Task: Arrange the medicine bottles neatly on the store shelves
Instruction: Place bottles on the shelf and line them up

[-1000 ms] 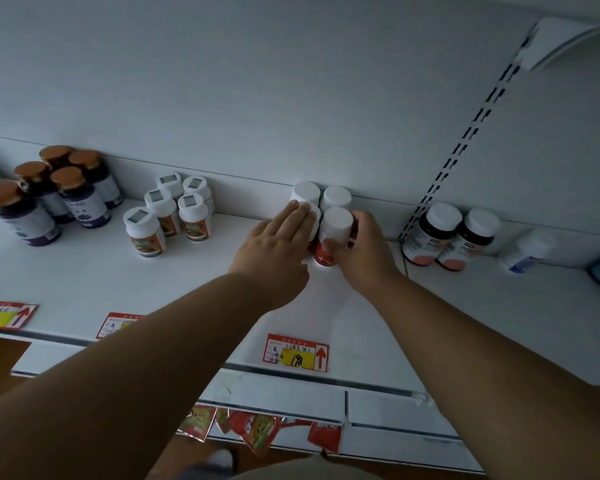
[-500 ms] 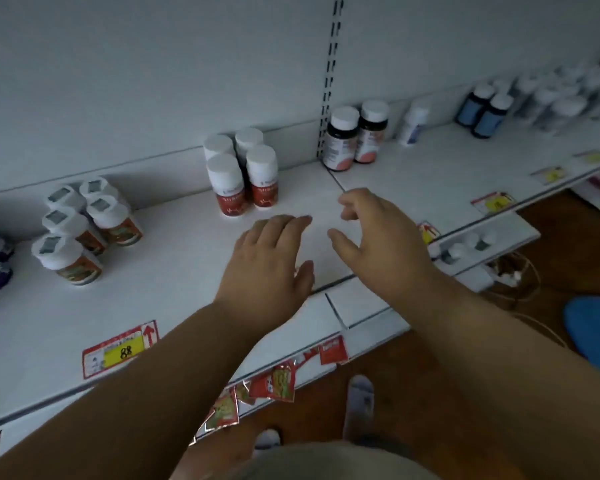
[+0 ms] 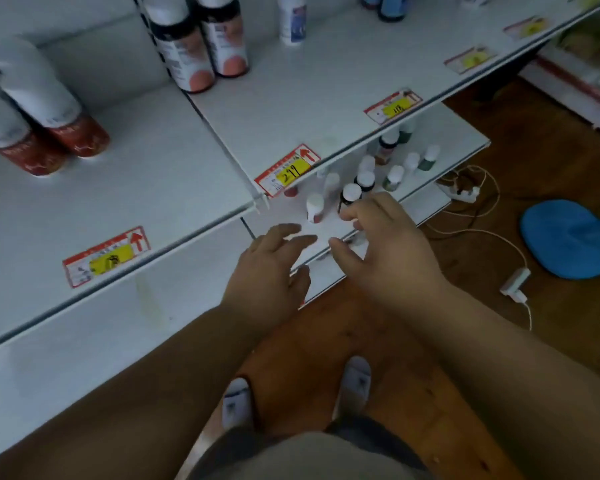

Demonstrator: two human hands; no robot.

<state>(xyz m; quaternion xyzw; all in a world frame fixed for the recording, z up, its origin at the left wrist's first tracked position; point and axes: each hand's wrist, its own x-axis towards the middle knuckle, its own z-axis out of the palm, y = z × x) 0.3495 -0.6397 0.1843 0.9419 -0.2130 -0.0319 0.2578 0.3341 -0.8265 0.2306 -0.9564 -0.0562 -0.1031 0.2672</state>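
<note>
My left hand point(image 3: 269, 271) and my right hand point(image 3: 385, 247) hover side by side over the front edge of the lower shelf point(image 3: 440, 133), fingers spread and holding nothing. Just beyond my right fingers, several small white-capped bottles stand loosely scattered, among them a dark one point(image 3: 349, 199) and a red-labelled one point(image 3: 315, 208). On the upper shelf point(image 3: 174, 181), red-and-white bottles point(image 3: 66, 116) stand at the left. Two dark bottles with pink labels point(image 3: 201, 46) stand behind the shelf joint.
Red-and-yellow price tags point(image 3: 288, 169) line the upper shelf's front edge. On the wooden floor at the right lie a power strip with cables point(image 3: 465, 194) and a blue pad point(image 3: 568, 237). My slippered feet point(image 3: 354, 386) stand below the shelf.
Both hands let go of the red-and-white bottles on the upper shelf and dropped towards the lower shelf. The view swung down and right, bringing the scattered small bottles into sight.
</note>
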